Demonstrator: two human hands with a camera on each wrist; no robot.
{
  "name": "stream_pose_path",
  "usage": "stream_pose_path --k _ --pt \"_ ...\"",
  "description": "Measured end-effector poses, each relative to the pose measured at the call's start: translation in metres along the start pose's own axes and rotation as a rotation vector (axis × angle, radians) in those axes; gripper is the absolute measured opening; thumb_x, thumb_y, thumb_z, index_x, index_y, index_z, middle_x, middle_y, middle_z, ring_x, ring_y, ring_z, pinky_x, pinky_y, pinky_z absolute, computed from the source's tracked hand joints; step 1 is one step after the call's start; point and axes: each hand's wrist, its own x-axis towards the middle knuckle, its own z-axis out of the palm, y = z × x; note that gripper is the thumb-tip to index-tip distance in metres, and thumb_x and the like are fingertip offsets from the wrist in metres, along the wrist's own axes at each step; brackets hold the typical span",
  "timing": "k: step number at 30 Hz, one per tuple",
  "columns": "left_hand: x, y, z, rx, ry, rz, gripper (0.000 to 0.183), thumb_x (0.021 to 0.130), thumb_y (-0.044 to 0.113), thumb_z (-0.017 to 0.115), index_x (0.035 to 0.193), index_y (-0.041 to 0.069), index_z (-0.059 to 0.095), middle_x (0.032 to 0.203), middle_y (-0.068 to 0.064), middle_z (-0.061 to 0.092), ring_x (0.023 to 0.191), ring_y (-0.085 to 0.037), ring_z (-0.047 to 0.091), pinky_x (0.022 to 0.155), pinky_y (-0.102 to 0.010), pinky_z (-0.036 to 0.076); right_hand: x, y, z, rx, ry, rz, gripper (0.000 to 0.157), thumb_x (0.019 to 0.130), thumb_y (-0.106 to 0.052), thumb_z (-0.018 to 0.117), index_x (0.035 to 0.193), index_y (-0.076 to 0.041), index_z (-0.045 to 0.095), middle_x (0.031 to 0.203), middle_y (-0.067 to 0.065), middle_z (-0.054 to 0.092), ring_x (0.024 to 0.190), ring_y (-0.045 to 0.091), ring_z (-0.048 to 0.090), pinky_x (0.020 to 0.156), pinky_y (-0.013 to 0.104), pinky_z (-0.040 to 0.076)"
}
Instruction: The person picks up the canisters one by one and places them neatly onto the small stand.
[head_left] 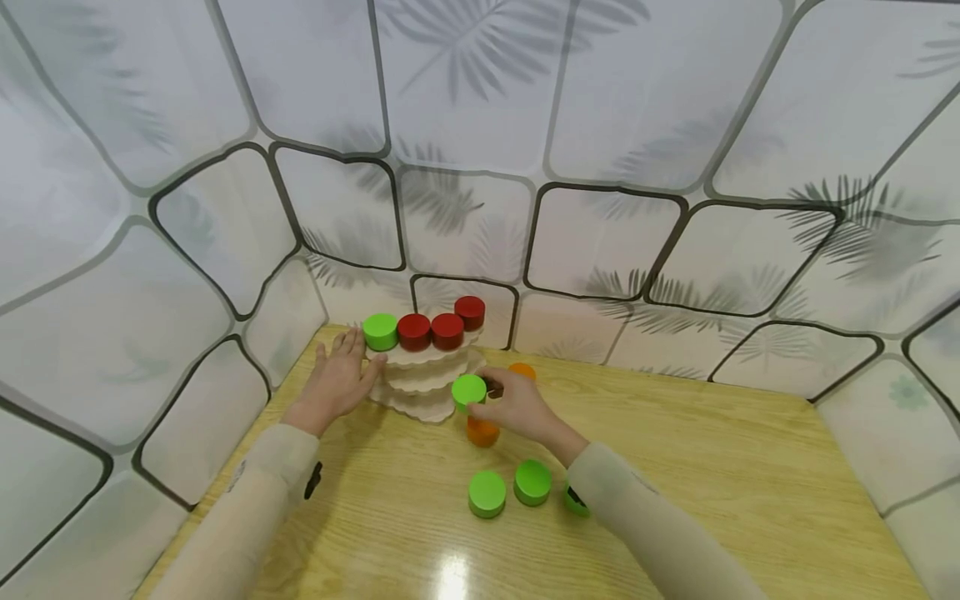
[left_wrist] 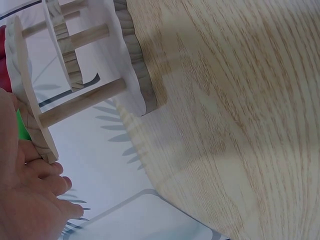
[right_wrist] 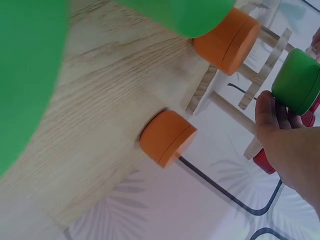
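On wood table: R hand (head_left: 517, 406) pinches green disc (head_left: 468, 389); L hand (head_left: 339, 379), fingers flat, steadies scalloped tiered stand (head_left: 423, 379).

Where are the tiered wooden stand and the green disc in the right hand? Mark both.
tiered wooden stand (head_left: 424, 377), head view, front edge of the middle shelf.
green disc (head_left: 468, 389), head view, its top face, pinched by the right hand (head_left: 517, 408).

Third green disc (head_left: 574, 502) on table mostly hidden behind right sleeve (head_left: 637, 517); orange disc (head_left: 482, 432) partly covered by right hand (head_left: 517, 406); small dark thing (head_left: 494, 390) at the fingers too small to tell; left-wrist view cuts off wooden tiered stand (left_wrist: 35, 115) and left hand (left_wrist: 27, 200); right-wrist view: blurred green discs (right_wrist: 30, 75) cropped by edge.
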Motion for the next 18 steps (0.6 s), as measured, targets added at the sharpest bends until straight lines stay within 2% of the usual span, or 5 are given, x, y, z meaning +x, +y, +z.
stream_pose_path --k 7,11,18 --pt "0.0 -0.001 0.0 0.003 -0.007 -0.007 0.081 0.115 0.049 0.027 0.162 -0.015 0.012 0.171 -0.035 0.013 0.159 -0.055 0.013 0.124 -0.077 0.008 0.013 -0.008 0.015 -0.019 0.015 0.004 0.046 0.088 -0.016 0.083 0.131 -0.005 0.07 0.115 0.007 0.075 0.102 0.018 0.067 0.093 0.036 0.059" --pt "0.0 -0.002 0.0 0.006 -0.001 -0.005 0.081 0.115 0.049 0.027 0.162 -0.015 0.013 0.17 -0.035 0.014 0.159 -0.055 0.014 0.124 -0.078 0.008 0.019 -0.012 0.023 -0.023 0.028 -0.015 0.044 0.089 -0.016 0.082 0.13 -0.006 0.071 0.115 0.008 0.075 0.101 0.019 0.067 0.091 0.035 0.059" --pt "0.0 -0.002 0.0 -0.001 0.01 0.006 0.082 0.115 0.05 0.028 0.161 -0.016 0.014 0.17 -0.036 0.015 0.158 -0.056 0.015 0.123 -0.078 0.009 0.028 -0.016 0.032 -0.018 0.033 0.017 0.043 0.09 -0.021 0.081 0.131 -0.011 0.072 0.115 0.006 0.075 0.099 0.018 0.068 0.087 0.032 0.059"
